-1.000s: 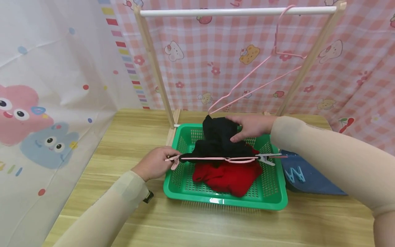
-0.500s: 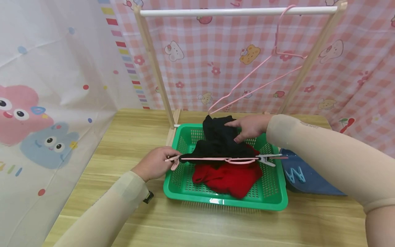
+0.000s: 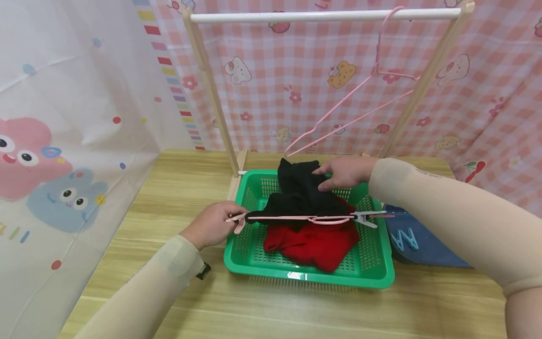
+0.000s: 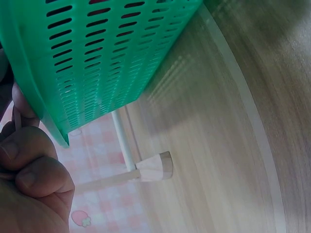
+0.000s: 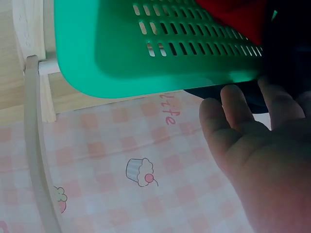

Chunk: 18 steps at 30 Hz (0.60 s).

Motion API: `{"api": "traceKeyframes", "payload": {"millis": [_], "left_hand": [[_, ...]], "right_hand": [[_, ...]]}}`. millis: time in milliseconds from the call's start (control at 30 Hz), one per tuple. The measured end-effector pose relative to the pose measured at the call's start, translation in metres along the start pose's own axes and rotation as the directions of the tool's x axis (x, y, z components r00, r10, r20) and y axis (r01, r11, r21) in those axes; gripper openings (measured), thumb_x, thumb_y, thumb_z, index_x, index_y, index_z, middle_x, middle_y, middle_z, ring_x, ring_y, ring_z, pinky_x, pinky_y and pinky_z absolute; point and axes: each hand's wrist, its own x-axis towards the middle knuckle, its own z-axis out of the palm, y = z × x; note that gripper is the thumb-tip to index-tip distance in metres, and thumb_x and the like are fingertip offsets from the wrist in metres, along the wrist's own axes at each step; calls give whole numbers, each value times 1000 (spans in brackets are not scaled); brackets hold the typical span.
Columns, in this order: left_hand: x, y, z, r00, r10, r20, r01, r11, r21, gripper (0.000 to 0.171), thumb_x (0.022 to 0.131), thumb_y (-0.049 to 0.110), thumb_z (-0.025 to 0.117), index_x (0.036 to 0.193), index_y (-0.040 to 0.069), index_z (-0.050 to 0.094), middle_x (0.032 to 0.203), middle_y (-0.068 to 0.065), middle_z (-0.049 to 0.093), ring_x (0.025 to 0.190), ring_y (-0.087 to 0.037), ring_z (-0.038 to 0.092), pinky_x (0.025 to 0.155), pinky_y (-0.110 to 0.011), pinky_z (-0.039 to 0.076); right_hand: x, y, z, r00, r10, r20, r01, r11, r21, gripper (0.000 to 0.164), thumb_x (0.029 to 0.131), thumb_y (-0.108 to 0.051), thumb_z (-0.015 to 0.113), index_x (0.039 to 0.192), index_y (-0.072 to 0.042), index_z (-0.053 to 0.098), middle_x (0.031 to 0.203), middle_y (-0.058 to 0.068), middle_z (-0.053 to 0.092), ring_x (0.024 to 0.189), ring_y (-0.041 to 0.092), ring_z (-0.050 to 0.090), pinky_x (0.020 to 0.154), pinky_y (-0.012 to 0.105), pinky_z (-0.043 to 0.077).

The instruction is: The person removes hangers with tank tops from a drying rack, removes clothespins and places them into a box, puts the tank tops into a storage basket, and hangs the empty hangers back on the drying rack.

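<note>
The left hand pinches 1 pink hanger at its left end, over the left edge of a slotted plastic basket. The right hand is loosely spread, fingertips over limp black cloth near the far edge; whether they press is unclear. The cloth partly hides crumpled red fabric. The left wrist view crops the left hand.
</note>
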Motion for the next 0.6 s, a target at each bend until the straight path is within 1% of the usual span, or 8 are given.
{"api": "traceKeyframes", "payload": {"millis": [100,167,233,267,333,400,533,600], "left_hand": [[0,0,0,1000,-3,1,3,1000,-4,21,101,17,60,107,20,80,101,3,72,88,-18,61,83,-36,50],[0,0,0,1000,-4,3,4,1000,-5,20,101,17,60,106,20,80,102,3,72,88,-18,61,83,-36,50],[0,-1,0,1000,-4,2,4,1000,-2,20,101,17,60,107,20,80,102,3,72,89,-18,61,83,-36,50],[0,-1,0,1000,-4,2,4,1000,-2,21,101,17,60,107,20,80,103,3,72,89,-18,61,83,-36,50],[0,-1,0,1000,-4,2,4,1000,-3,21,101,17,60,107,20,80,103,3,72,89,-18,61,83,-36,50],[1,-1,0,1000,-3,2,3,1000,-7,20,101,17,60,106,20,80,102,3,72,89,-18,61,83,-36,50],[1,-2,1,1000,2,3,-2,1000,-12,20,101,16,60,104,20,79,100,3,71,88,-18,61,82,-36,49],[1,-2,1,1000,4,4,-4,1000,-10,20,101,16,60,104,20,79,100,3,71,88,-18,61,83,-36,49]], "right_hand": [[-2,1,0,1000,2,-17,-1,1000,14,60,103,-43,65,156,-17,53,159,19,51,149,42,45,121,68,29],[-4,1,-1,999,11,-38,-11,1000,13,58,103,-45,64,154,-20,56,158,16,53,149,42,45,120,73,24],[-6,2,-2,998,2,-59,-1,1000,17,54,104,-46,63,152,-22,59,155,14,56,147,41,47,120,73,26],[-7,2,-2,998,-7,-70,8,1000,19,52,104,-47,62,150,-23,60,153,13,59,146,39,49,119,71,28],[-9,2,-3,996,-34,-83,37,999,36,48,106,-45,59,148,-23,62,149,11,63,142,36,54,118,64,37],[-12,2,-4,993,-67,-93,75,994,79,45,107,-42,58,146,-20,65,144,10,67,136,33,60,114,56,46],[-22,0,-8,988,-77,-136,101,979,180,37,108,-39,58,137,-20,72,139,8,70,128,28,65,108,51,51],[-26,-2,-10,984,-73,-162,108,969,220,34,107,-39,59,130,-21,76,134,7,72,117,26,66,98,48,53]]}}
